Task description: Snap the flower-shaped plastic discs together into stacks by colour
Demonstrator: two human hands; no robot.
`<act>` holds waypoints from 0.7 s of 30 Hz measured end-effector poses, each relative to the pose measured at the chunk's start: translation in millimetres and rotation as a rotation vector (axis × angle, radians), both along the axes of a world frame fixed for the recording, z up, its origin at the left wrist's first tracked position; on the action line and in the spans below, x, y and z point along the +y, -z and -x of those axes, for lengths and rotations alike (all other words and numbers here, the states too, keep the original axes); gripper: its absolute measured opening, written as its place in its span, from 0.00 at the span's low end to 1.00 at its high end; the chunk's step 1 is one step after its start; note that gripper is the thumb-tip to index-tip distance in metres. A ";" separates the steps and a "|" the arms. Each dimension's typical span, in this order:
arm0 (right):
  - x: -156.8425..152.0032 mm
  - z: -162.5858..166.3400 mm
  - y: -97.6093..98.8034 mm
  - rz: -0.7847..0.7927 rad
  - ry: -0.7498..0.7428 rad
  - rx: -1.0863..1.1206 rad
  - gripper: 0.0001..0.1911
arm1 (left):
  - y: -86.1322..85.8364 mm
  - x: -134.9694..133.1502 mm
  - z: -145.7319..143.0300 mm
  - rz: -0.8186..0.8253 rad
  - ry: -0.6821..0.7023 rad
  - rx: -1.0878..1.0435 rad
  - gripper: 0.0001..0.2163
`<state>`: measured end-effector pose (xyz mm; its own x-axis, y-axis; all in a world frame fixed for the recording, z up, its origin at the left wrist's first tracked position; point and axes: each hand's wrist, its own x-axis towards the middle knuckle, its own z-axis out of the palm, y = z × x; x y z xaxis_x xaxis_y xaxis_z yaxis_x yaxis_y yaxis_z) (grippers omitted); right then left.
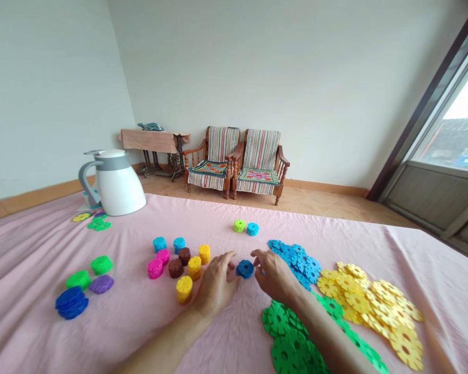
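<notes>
A small blue stack of notched plastic discs [245,268] lies on the pink cloth between my two hands. My left hand [219,280] curves at its left side, fingers apart and holding nothing. On the other side, my right hand [272,272] hovers with bent, parted fingers, also holding nothing. Beyond the right hand spreads a loose pile of blue discs [298,262]. Green discs [292,337] lie under and around my right forearm. Left of my left hand stand yellow stacks [184,289], brown stacks [176,268] and pink stacks [155,268].
Yellow discs [359,298] are heaped at the right. A lime stack [239,225] and a light-blue stack [252,229] stand farther back. At left are a dark-blue stack [71,303], a purple stack [101,284] and a white jug [120,189]. Two chairs [257,161] stand behind the table.
</notes>
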<state>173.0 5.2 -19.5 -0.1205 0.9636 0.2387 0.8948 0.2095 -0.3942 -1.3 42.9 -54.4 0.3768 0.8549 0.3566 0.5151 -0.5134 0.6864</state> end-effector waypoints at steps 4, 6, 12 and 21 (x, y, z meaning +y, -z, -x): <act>0.2 3.1 2.6 -0.015 -0.016 -0.002 0.21 | -0.5 -0.2 0.2 0.015 0.006 -0.014 0.21; -0.1 4.4 2.1 -0.016 -0.026 -0.003 0.21 | -1.4 -0.3 0.0 0.015 0.009 -0.017 0.21; -1.9 7.6 -0.7 -0.012 -0.041 -0.005 0.21 | -2.4 -0.4 -0.1 0.003 0.020 -0.017 0.21; 0.7 -6.2 -8.9 -0.022 0.004 0.046 0.19 | -1.0 0.1 0.8 -0.044 0.025 0.005 0.20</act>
